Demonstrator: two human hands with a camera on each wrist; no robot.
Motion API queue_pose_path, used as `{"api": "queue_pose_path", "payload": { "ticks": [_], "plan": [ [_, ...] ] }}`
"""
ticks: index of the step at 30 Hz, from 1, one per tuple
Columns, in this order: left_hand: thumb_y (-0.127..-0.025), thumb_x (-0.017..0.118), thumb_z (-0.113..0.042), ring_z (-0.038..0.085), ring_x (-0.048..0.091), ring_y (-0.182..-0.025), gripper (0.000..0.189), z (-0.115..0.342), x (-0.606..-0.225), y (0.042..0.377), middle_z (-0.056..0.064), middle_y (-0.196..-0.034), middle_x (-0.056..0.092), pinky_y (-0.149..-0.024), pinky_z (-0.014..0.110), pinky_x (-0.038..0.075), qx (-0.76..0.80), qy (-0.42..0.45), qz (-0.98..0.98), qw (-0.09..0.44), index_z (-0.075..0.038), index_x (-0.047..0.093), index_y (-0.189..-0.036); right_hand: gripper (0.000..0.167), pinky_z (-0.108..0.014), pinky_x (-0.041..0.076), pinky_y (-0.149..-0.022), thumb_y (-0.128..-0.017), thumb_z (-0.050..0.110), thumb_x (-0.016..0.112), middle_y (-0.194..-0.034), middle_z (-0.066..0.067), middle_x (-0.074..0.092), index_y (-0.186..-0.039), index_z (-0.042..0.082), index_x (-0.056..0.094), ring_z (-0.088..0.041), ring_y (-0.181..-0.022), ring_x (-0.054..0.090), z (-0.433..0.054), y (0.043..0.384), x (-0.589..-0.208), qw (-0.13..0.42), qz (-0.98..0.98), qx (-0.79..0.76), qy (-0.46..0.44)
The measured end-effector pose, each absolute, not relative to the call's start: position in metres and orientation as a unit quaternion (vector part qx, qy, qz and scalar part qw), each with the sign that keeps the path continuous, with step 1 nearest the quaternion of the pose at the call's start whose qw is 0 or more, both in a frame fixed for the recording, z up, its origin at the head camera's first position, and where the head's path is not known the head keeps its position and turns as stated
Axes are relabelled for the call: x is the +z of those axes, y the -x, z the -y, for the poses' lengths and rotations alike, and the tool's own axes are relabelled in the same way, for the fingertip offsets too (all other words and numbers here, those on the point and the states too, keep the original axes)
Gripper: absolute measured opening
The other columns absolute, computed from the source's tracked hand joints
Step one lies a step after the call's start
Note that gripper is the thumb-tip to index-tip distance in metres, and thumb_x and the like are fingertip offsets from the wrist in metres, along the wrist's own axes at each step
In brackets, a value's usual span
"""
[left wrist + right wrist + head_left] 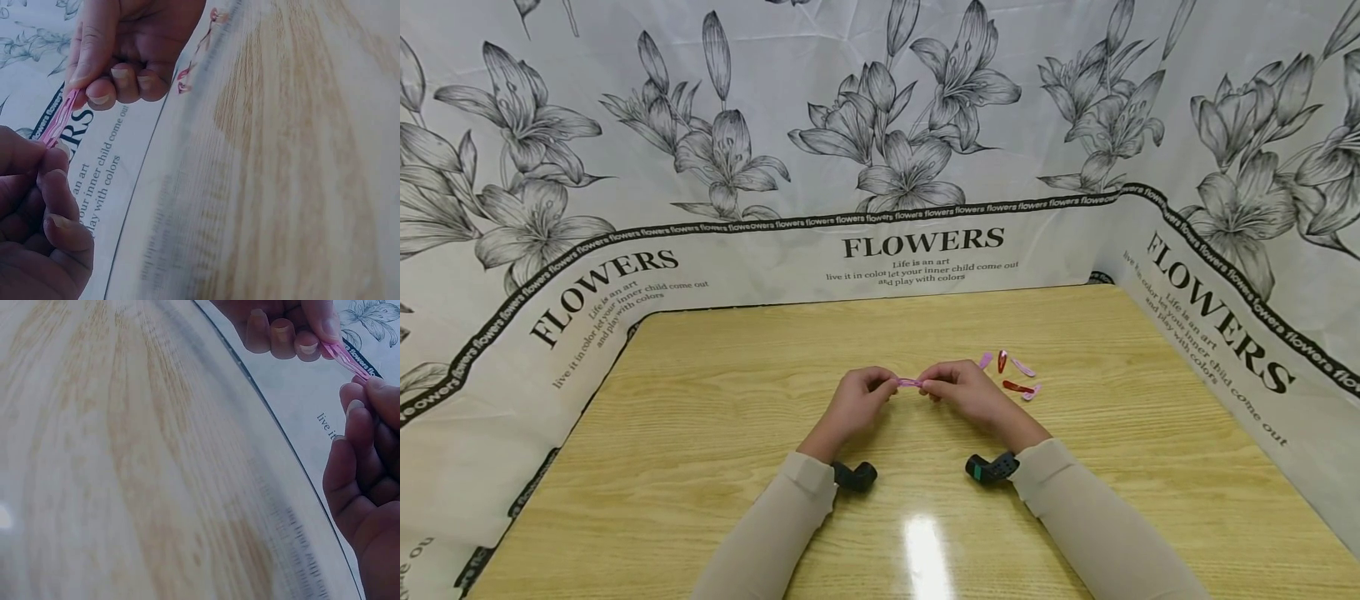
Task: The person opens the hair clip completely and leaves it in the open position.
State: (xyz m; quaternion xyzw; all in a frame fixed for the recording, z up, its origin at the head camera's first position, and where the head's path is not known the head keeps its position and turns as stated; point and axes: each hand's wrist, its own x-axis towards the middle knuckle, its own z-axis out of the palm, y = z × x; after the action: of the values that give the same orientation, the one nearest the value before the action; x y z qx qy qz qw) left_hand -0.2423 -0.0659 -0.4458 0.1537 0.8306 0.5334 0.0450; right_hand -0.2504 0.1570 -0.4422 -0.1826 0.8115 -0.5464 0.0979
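Observation:
A pink snap hair clip point(909, 382) is stretched between both hands, raised over the table. My left hand point(859, 404) pinches one end of it between thumb and forefinger. At the opposite end, the thumb and forefinger of my right hand point(968, 392) grip it. The slotted middle of the hair clip point(60, 122) shows in the left wrist view, with its tips hidden under the fingers. Beyond the right hand lie more hair clips on the table: a red one point(1002, 362), a pale pink one point(1022, 367), and another red one point(1018, 387) overlapping a pink one point(1032, 392).
The wooden table point(715, 433) carries a bright light reflection near its front. A white curtain point(760, 258) with flower drawings and lettering stands along the back and both sides. Another pink clip point(986, 360) lies partly behind the right hand. Each wrist wears a black camera mount point(854, 477).

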Motion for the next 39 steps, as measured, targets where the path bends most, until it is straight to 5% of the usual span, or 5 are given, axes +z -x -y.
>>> {"api": "queue_pose_path", "payload": {
  "ticks": [20,39],
  "plan": [
    [-0.099,0.056,-0.027,0.017,0.057,-0.083,0.019,0.0692,-0.4424,0.2405,0.002,-0.092,0.067,-0.069,0.03,0.047,0.532,-0.16,-0.83,0.054,-0.015,0.071,-0.1,0.025,-0.043,0.052,-0.078,-0.099,0.015,0.055,-0.099,-0.018,0.067,-0.109,-0.005,0.067,-0.031,-0.087,0.06,-0.1567,0.2462,-0.4377,0.1,-0.811,-0.54,0.203],
    [-0.097,0.06,-0.03,0.017,0.059,-0.083,0.019,0.0721,-0.4425,0.2431,0.002,-0.091,0.068,-0.069,0.032,0.047,0.541,-0.157,-0.825,0.051,-0.016,0.073,-0.098,0.02,-0.037,0.052,-0.073,-0.096,0.022,0.061,-0.092,-0.008,0.069,-0.101,0.006,0.072,-0.02,-0.079,0.06,-0.1572,0.2488,-0.4404,0.083,-0.814,-0.542,0.193]
  ]
}}
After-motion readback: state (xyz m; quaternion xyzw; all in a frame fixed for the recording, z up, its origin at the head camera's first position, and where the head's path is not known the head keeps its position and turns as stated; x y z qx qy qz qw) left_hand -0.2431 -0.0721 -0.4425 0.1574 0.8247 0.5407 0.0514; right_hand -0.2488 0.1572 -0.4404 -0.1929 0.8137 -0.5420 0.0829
